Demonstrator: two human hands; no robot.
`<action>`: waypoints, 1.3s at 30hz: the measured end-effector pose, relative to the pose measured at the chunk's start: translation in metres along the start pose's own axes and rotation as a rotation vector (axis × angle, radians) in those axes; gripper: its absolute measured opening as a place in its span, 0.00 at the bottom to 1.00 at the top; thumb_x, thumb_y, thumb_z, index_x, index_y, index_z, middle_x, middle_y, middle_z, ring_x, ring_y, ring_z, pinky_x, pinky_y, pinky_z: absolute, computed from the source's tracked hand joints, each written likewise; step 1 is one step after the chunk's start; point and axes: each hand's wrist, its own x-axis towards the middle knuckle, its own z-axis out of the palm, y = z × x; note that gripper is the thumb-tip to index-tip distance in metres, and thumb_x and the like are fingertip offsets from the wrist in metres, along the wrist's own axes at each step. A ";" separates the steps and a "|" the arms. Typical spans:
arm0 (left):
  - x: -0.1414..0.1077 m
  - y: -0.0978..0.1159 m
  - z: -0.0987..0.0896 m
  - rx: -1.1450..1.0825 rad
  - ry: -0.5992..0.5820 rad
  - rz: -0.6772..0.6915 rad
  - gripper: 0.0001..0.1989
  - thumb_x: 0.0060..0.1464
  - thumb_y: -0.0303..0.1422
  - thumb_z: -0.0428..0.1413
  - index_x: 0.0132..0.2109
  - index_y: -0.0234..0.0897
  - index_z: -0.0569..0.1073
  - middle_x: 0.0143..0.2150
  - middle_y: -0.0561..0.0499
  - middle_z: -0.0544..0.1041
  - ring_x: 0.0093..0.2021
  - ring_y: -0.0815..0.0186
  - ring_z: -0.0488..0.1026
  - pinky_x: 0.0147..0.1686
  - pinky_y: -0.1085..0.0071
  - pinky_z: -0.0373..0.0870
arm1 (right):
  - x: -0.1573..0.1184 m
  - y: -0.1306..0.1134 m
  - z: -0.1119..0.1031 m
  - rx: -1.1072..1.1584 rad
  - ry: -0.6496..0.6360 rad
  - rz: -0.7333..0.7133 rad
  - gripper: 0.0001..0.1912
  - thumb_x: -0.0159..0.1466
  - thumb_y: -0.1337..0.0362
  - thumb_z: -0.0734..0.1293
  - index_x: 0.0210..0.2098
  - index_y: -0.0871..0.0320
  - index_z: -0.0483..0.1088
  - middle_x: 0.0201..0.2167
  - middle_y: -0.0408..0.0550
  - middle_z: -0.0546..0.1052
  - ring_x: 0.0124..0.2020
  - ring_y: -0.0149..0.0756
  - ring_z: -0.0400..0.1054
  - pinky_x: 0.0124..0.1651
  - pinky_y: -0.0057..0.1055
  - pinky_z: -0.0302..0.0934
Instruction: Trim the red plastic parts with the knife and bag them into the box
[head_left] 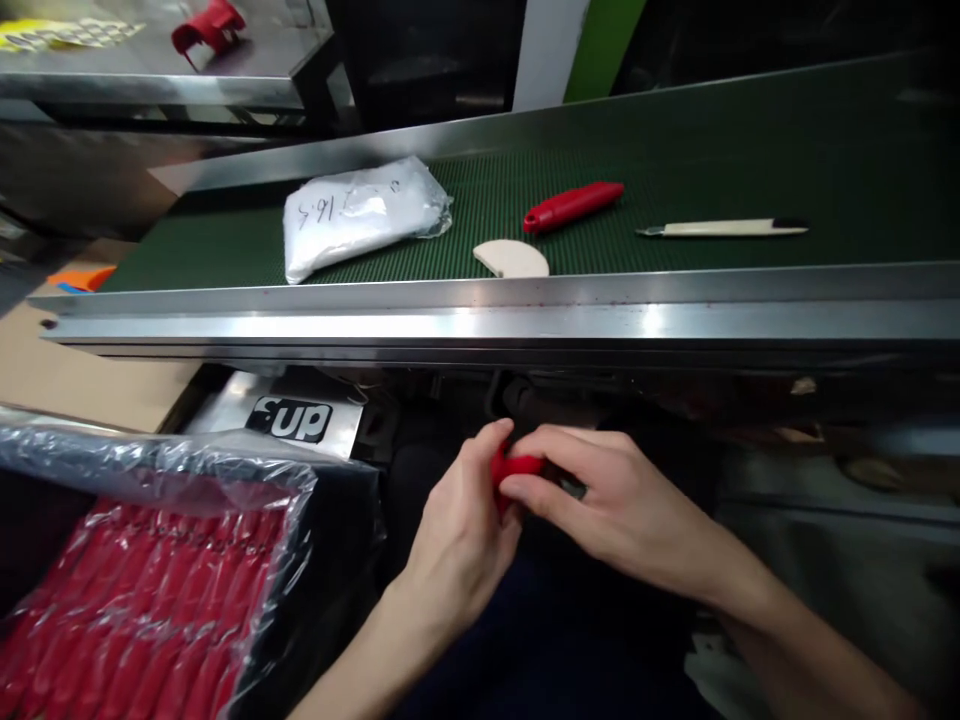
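Below the conveyor's front rail, my left hand (469, 510) is closed round a red plastic part (517, 467), mostly covered by the fingers. My right hand (600, 490) pinches the same part from the right, thumb and fingers on its near end. Both hands meet over my lap. On the green ribbed belt beyond them lie a similar-coloured red handle-shaped piece (574, 207), a cream half-round piece (512, 259) and a slim cream-handled tool (724, 229) with a pointed metal tip.
A white plastic-wrapped packet (360, 215) with handwriting lies on the belt (480, 180). The metal rail (420, 322) runs across in front. At lower left, a plastic-lined box (322, 540) holds rows of red pieces (150, 600). A metal table (277, 60) stands at the back left.
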 end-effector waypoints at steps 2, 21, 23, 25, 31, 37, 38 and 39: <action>0.001 -0.005 0.000 0.071 -0.034 -0.006 0.32 0.55 0.24 0.53 0.64 0.46 0.54 0.47 0.48 0.73 0.40 0.63 0.72 0.41 0.67 0.67 | -0.007 -0.001 -0.007 0.002 0.076 -0.017 0.05 0.69 0.65 0.64 0.36 0.52 0.72 0.32 0.38 0.76 0.32 0.28 0.70 0.36 0.24 0.63; 0.022 0.005 -0.009 -0.362 0.047 -0.337 0.10 0.59 0.37 0.54 0.38 0.33 0.73 0.29 0.52 0.73 0.29 0.68 0.68 0.33 0.72 0.66 | -0.071 0.029 -0.003 -0.473 0.146 -0.471 0.22 0.60 0.82 0.64 0.53 0.67 0.67 0.43 0.58 0.73 0.46 0.43 0.67 0.43 0.40 0.68; 0.018 0.002 -0.009 -0.345 0.059 -0.312 0.09 0.59 0.36 0.54 0.38 0.34 0.73 0.27 0.53 0.71 0.29 0.68 0.68 0.33 0.72 0.65 | -0.068 0.032 -0.005 -0.499 0.063 -0.490 0.18 0.61 0.81 0.64 0.50 0.67 0.67 0.41 0.58 0.75 0.43 0.44 0.69 0.40 0.41 0.69; 0.013 -0.002 -0.005 -0.299 0.081 -0.276 0.08 0.59 0.35 0.55 0.37 0.35 0.74 0.28 0.51 0.72 0.31 0.66 0.68 0.33 0.72 0.64 | -0.065 0.034 -0.004 -0.525 0.044 -0.495 0.16 0.61 0.81 0.63 0.48 0.66 0.68 0.38 0.57 0.76 0.39 0.44 0.71 0.37 0.40 0.69; -0.016 -0.006 0.026 -0.224 0.254 -0.194 0.05 0.63 0.33 0.52 0.43 0.38 0.72 0.37 0.48 0.73 0.36 0.64 0.71 0.38 0.69 0.67 | -0.065 0.031 0.039 -0.388 0.618 -0.276 0.19 0.61 0.78 0.66 0.50 0.57 0.69 0.35 0.49 0.78 0.35 0.39 0.75 0.37 0.34 0.72; -0.027 -0.004 0.029 -0.192 0.263 -0.082 0.05 0.63 0.28 0.50 0.42 0.38 0.71 0.39 0.47 0.72 0.39 0.63 0.71 0.41 0.67 0.68 | -0.062 0.038 0.057 -0.193 0.590 -0.210 0.18 0.63 0.80 0.64 0.48 0.56 0.69 0.38 0.49 0.76 0.36 0.35 0.73 0.38 0.30 0.71; -0.026 -0.004 0.024 -0.173 0.268 -0.068 0.05 0.63 0.28 0.49 0.42 0.37 0.71 0.40 0.47 0.72 0.40 0.63 0.71 0.43 0.66 0.68 | -0.061 0.041 0.052 -0.195 0.503 -0.261 0.18 0.62 0.80 0.64 0.47 0.56 0.70 0.38 0.49 0.75 0.39 0.36 0.73 0.39 0.30 0.71; -0.026 -0.004 0.018 -0.153 0.271 -0.063 0.06 0.63 0.27 0.49 0.41 0.37 0.70 0.39 0.47 0.72 0.40 0.63 0.70 0.43 0.66 0.67 | -0.059 0.044 0.045 -0.209 0.399 -0.310 0.18 0.62 0.80 0.64 0.47 0.57 0.71 0.40 0.51 0.75 0.41 0.37 0.72 0.40 0.32 0.71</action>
